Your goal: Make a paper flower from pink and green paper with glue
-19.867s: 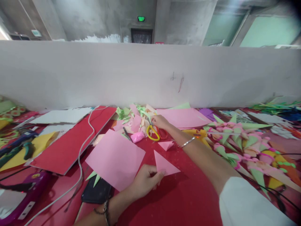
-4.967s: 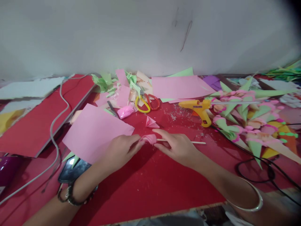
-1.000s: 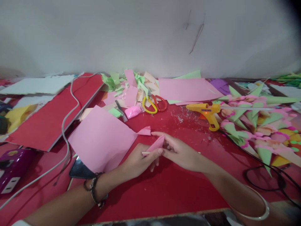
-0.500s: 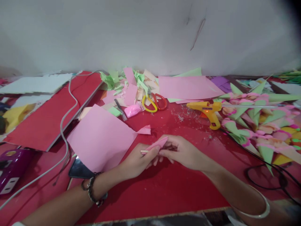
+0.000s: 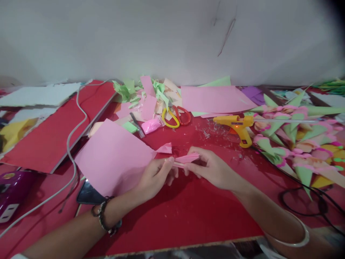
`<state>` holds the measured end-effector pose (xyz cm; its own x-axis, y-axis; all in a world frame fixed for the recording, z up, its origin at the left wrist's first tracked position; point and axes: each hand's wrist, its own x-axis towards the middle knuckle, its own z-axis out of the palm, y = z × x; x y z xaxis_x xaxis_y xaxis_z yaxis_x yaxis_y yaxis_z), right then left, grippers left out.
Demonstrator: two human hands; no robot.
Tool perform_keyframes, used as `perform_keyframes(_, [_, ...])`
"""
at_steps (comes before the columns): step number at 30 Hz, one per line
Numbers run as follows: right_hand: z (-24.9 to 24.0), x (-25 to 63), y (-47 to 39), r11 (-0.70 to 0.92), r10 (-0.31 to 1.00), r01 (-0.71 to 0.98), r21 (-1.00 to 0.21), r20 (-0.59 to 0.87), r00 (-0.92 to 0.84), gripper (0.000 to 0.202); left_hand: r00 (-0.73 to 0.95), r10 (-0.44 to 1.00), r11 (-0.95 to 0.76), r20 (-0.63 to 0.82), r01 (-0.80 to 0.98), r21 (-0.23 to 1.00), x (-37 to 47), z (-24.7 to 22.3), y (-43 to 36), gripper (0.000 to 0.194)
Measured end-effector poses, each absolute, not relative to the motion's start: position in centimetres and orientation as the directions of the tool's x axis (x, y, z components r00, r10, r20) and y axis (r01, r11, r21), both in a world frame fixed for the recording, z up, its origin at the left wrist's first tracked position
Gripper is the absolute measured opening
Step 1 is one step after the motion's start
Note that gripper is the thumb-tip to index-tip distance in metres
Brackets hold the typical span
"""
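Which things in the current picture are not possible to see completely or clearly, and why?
All in the head view:
Stick along the folded paper: both ends hidden by the left hand and right hand.
Scissors: blades mostly hidden by paper scraps.
Phone: partly covered by the nearer pink sheet.
Purple device: cut off by the left edge.
Glue gun: label too small to read.

A pale wall (image 5: 107, 39) backs the red table (image 5: 199, 219).

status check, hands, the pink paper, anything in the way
Left grip, right grip: pinching folded pink paper and pale stick between them. Another folded pink piece lies close beyond left grip. Yellow glue gun farther off, untouched.
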<state>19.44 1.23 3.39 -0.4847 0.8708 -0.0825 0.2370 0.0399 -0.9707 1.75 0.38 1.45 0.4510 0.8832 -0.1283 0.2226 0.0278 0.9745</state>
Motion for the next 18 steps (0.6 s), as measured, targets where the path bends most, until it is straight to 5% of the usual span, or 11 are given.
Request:
perform_keyframes(6, [2.78, 19.17, 1.16, 0.183, 0.868, 0.333, -0.925, -0.007, -0.497, 0.014, 0.451, 0.884, -0.010, -0.124, 0.284, 0.959, 1.71, 1.54, 0.35, 0.045])
perform_keyframes(18, [2.50, 19.03, 0.77, 0.446, 0.831, 0.632, -0.634, 0.031, -0.556, 0.030, 0.453, 0.878, 0.064, -0.154, 0.207, 0.976, 1.65, 1.44, 0.43, 0.039])
